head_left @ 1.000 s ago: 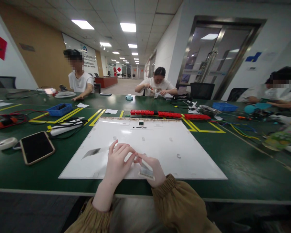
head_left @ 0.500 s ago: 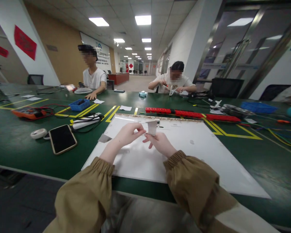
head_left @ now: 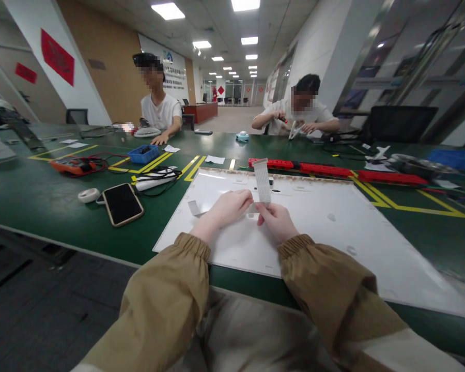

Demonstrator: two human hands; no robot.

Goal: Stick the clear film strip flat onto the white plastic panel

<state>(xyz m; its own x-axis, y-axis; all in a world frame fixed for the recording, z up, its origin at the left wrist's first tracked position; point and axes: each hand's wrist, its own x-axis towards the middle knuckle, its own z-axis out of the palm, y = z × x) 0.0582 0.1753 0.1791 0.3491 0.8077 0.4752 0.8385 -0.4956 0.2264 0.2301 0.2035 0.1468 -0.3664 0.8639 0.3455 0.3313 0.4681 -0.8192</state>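
My left hand and my right hand meet above a large white panel that lies flat on the green table. Between their fingertips they pinch a narrow white strip that stands upright. Both hands are closed on its lower end. A second pale strip lies on the panel's left edge, just left of my left hand. Tan sleeves cover both forearms.
A phone and a tape roll lie left of the panel, with a white power strip, blue bin and orange meter beyond. Red power strips run behind the panel. Two people sit across the table, working.
The view has swung left and down. My hands have lifted the strip off the panel and turned it upright, and it now stands taller between my fingers.
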